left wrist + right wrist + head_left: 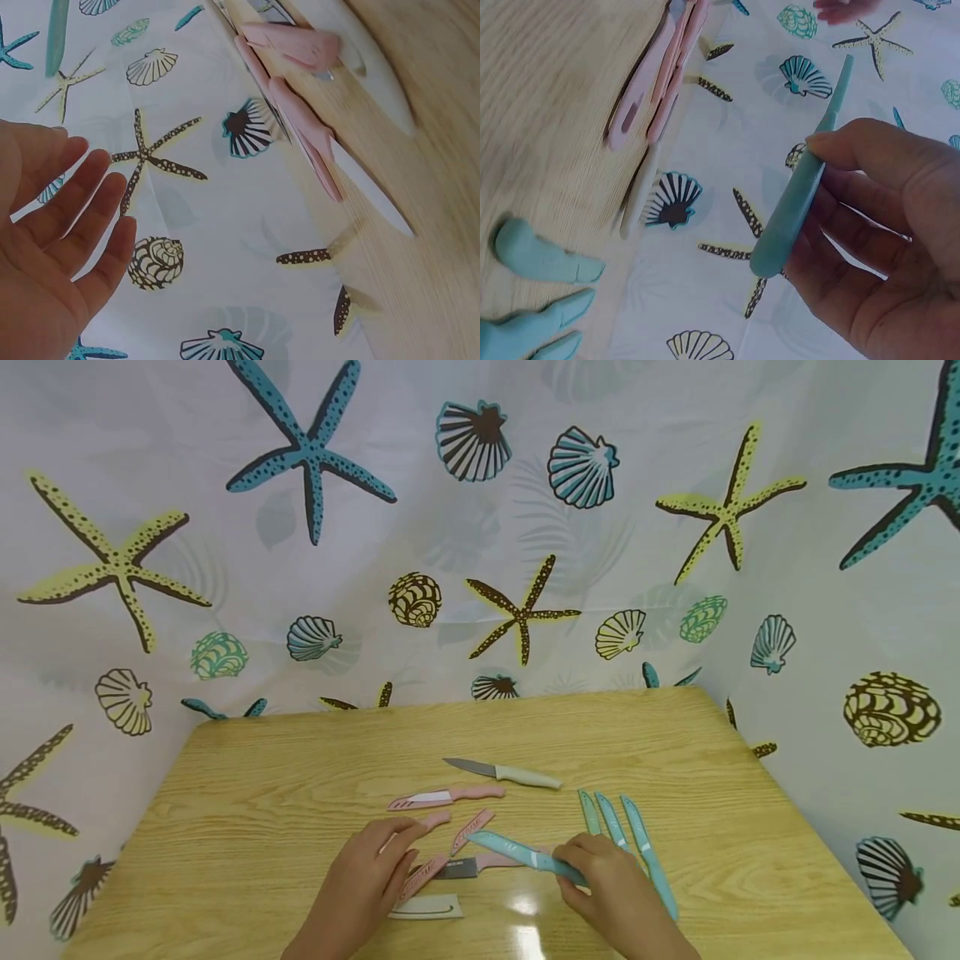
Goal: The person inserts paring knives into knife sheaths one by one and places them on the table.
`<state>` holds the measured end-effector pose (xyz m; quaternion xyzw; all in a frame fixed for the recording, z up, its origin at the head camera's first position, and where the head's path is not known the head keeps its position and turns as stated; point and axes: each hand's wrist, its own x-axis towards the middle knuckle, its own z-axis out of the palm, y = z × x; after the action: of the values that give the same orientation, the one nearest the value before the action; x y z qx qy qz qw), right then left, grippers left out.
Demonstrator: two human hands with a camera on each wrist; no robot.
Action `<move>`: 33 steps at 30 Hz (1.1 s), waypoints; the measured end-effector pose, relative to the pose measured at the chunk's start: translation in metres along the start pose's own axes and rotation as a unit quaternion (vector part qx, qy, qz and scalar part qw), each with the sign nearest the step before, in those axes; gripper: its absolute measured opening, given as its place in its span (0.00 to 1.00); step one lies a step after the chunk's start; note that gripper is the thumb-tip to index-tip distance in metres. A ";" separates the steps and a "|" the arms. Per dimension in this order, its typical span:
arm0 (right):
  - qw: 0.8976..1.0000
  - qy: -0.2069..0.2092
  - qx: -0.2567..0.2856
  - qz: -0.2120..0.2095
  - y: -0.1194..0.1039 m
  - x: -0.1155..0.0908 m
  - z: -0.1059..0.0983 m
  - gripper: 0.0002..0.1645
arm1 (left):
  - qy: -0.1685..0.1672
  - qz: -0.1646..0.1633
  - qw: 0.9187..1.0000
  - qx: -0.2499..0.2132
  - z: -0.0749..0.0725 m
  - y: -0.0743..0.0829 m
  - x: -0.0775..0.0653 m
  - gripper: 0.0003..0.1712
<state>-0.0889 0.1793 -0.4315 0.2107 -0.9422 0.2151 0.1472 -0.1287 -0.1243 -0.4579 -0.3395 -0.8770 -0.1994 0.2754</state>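
My right hand [611, 881] grips the handle of a sheathed blue knife [501, 843], raised above the table and pointing left. The right wrist view shows thumb and fingers around its handle [795, 202]. My left hand [367, 872] hovers over the near left of the knives, its fingers [97, 187] loosely bent with nothing in them. Close by are a pink sheath [422, 878], a second pink sheath [472, 832] and a cream sheath [429, 907]. A dark-bladed knife [459, 868] with a pink handle lies partly behind the blue one.
Farther back lie a pink knife [478, 792] and a cream-handled knife [528, 777] with a bare grey blade. Right of centre, a green sheathed knife [588, 810] and two blue ones [651, 860] lie side by side. A patterned cloth [420, 543] surrounds the wooden table [300, 760].
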 end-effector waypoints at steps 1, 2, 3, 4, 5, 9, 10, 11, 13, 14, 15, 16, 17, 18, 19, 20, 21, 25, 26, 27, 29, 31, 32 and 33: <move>1.000 0.004 0.003 0.019 0.004 -0.001 -0.002 0.13 | -0.003 -0.010 1.000 0.009 -0.001 -0.004 -0.001 0.13; 0.999 0.004 0.004 0.042 0.009 -0.002 -0.005 0.13 | -0.005 -0.018 1.000 0.014 -0.002 -0.007 -0.002 0.11; 0.998 0.004 0.005 0.066 0.013 -0.003 -0.008 0.12 | -0.008 -0.027 0.999 0.019 -0.002 -0.011 -0.003 0.12; 0.996 0.003 0.005 0.089 0.018 -0.004 -0.011 0.12 | -0.012 -0.038 0.999 0.025 -0.002 -0.013 -0.004 0.14; 0.994 0.001 0.005 0.111 0.024 -0.005 -0.014 0.11 | -0.016 -0.048 0.998 0.031 -0.001 -0.016 -0.005 0.15; 0.983 -0.018 -0.001 0.185 0.046 -0.012 -0.025 0.11 | -0.041 -0.079 0.995 0.038 0.002 -0.022 -0.011 0.15; 0.980 -0.024 -0.002 0.199 0.053 -0.014 -0.028 0.11 | -0.050 -0.084 0.994 0.040 0.003 -0.022 -0.012 0.14; 0.976 -0.030 -0.004 0.214 0.059 -0.016 -0.030 0.12 | -0.060 -0.086 0.994 0.039 0.004 -0.022 -0.014 0.14; 0.971 -0.039 -0.008 0.235 0.071 -0.020 -0.033 0.13 | -0.082 -0.091 0.992 0.037 0.007 -0.021 -0.016 0.14; 0.969 -0.043 -0.011 0.244 0.077 -0.022 -0.034 0.13 | -0.095 -0.096 0.990 0.037 0.008 -0.021 -0.017 0.14; 0.966 -0.046 -0.013 0.252 0.082 -0.024 -0.035 0.13 | -0.107 -0.102 0.988 0.033 0.010 -0.020 -0.018 0.14; 0.964 -0.049 -0.014 0.262 0.086 -0.026 -0.035 0.13 | -0.118 -0.110 0.986 0.031 0.011 -0.019 -0.019 0.13; 0.962 -0.052 -0.017 0.269 0.091 -0.028 -0.035 0.12 | -0.127 -0.116 0.985 0.027 0.013 -0.019 -0.019 0.13; 0.959 -0.055 -0.019 0.277 0.094 -0.030 -0.035 0.12 | -0.135 -0.122 0.983 0.023 0.014 -0.018 -0.020 0.12; 0.956 -0.058 -0.020 0.286 0.098 -0.031 -0.035 0.12 | -0.143 -0.127 0.981 0.021 0.016 -0.017 -0.020 0.12; 0.954 -0.061 -0.021 0.294 0.101 -0.033 -0.034 0.12 | -0.151 -0.129 0.980 0.019 0.017 -0.016 -0.020 0.11; 0.951 -0.066 -0.019 0.302 0.104 -0.034 -0.034 0.13 | -0.156 -0.128 0.979 0.015 0.018 -0.015 -0.020 0.10; 0.942 -0.085 -0.017 0.325 0.113 -0.037 -0.031 0.13 | -0.170 -0.130 0.977 0.002 0.025 -0.012 -0.020 0.09; 0.939 -0.091 -0.018 0.330 0.114 -0.038 -0.031 0.13 | -0.171 -0.131 0.976 -0.001 0.026 -0.011 -0.020 0.10; 0.937 -0.096 -0.019 0.334 0.116 -0.038 -0.030 0.13 | -0.171 -0.132 0.976 -0.002 0.028 -0.011 -0.020 0.12; 0.934 -0.103 -0.025 0.342 0.118 -0.039 -0.029 0.14 | -0.176 -0.135 0.975 0.002 0.030 -0.010 -0.020 0.15; 0.932 -0.108 -0.026 0.345 0.120 -0.040 -0.027 0.13 | -0.181 -0.136 0.974 0.003 0.032 -0.010 -0.020 0.15; 0.931 -0.109 -0.024 0.346 0.121 -0.041 -0.027 0.13 | -0.181 -0.136 0.974 0.006 0.033 -0.010 -0.020 0.15; 0.930 -0.111 -0.021 0.348 0.123 -0.041 -0.026 0.13 | -0.180 -0.139 0.974 0.006 0.033 -0.009 -0.020 0.15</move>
<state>-0.1048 0.3057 -0.4663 -0.1114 -0.9709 0.2083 -0.0383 -0.1344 -0.1222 -0.4974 -0.2427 -0.9520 -0.1658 0.0850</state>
